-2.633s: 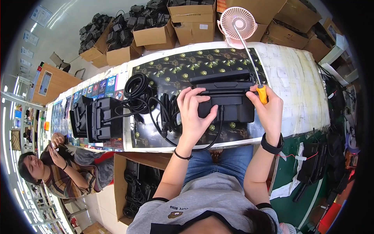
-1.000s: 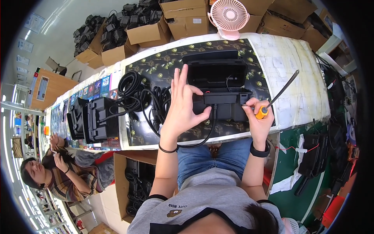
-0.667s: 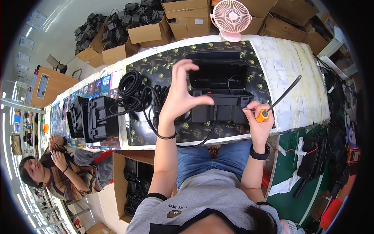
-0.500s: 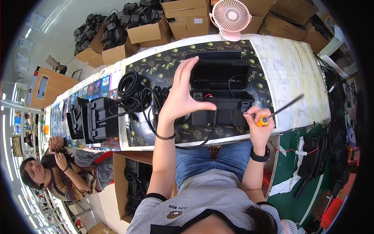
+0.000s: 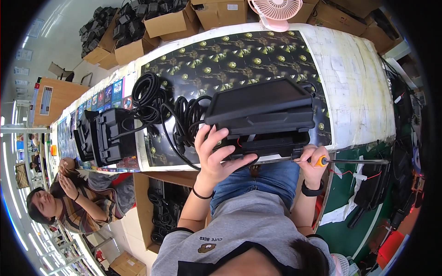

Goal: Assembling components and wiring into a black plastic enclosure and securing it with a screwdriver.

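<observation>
A black plastic box (image 5: 260, 101) stands at the front of the bench, its lid swung mostly over and a gap left at the front. Inside that gap a bit of red wire shows. My left hand (image 5: 212, 158) is closed on the box's front left corner, fingertips at the lid edge and thumb along the base. With my right hand (image 5: 312, 164) I hold a screwdriver (image 5: 322, 161) by its orange-yellow handle, its shaft pointing right, away from the box. The fingers of that hand also touch the box's front right corner. A black cable (image 5: 180, 156) curves round to the box's left side.
Coiled black cables (image 5: 147, 94) and more black boxes (image 5: 112, 133) lie to the left. A pink fan (image 5: 276, 11) stands at the far edge. An open carton (image 5: 143, 207) sits below the bench, left of my lap. Further left sits another person (image 5: 87, 202).
The box's lid has come down from standing open, and the box has moved nearer me. My left hand has dropped from above it to its corner; the screwdriver has turned level.
</observation>
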The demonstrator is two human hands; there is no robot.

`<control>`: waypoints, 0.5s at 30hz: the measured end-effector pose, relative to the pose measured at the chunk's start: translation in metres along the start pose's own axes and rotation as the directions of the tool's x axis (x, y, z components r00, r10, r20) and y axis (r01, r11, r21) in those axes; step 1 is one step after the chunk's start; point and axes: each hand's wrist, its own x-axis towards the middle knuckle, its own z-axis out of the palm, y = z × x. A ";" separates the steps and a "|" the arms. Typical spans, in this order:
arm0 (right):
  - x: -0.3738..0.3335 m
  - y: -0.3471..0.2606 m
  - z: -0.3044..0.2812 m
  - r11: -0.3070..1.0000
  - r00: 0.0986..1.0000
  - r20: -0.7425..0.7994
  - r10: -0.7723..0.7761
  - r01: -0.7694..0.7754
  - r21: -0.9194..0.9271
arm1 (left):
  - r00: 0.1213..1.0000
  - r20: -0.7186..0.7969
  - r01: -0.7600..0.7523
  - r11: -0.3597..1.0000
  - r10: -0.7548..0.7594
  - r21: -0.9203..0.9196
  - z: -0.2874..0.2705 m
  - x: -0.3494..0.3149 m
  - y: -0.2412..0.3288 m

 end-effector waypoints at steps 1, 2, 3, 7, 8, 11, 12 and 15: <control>0.000 -0.001 -0.001 0.999 1.000 0.011 -0.017 0.017 -0.027 | 1.000 -0.009 -0.010 1.000 0.010 0.013 0.001 -0.002 0.001; 0.001 -0.003 -0.001 0.998 0.999 0.021 -0.040 0.041 -0.049 | 1.000 -0.020 -0.021 1.000 0.021 0.023 0.001 -0.004 0.001; 0.001 -0.005 0.000 0.998 0.999 0.024 -0.032 0.033 -0.053 | 1.000 -0.018 -0.017 0.999 0.017 0.028 0.002 -0.004 0.002; 0.010 -0.015 0.012 0.998 0.999 -0.045 0.012 -0.015 -0.065 | 1.000 -0.020 -0.005 0.998 0.006 0.066 0.003 0.000 0.000; 0.015 -0.017 0.016 0.999 0.996 -0.081 0.040 -0.041 -0.019 | 1.000 -0.010 -0.008 0.997 0.008 0.083 0.003 0.003 0.000; 0.037 -0.023 0.029 0.998 0.994 -0.106 0.010 -0.016 -0.053 | 0.998 0.007 0.066 0.995 -0.067 0.072 0.003 0.014 -0.004; 0.046 -0.027 0.032 0.999 0.992 -0.126 0.029 -0.032 -0.024 | 0.997 0.009 0.077 0.994 -0.078 0.075 0.003 0.018 -0.005; 0.071 -0.037 0.042 0.990 0.970 -0.197 0.141 -0.140 0.020 | 0.995 0.008 0.102 0.991 -0.104 0.091 0.002 0.028 -0.009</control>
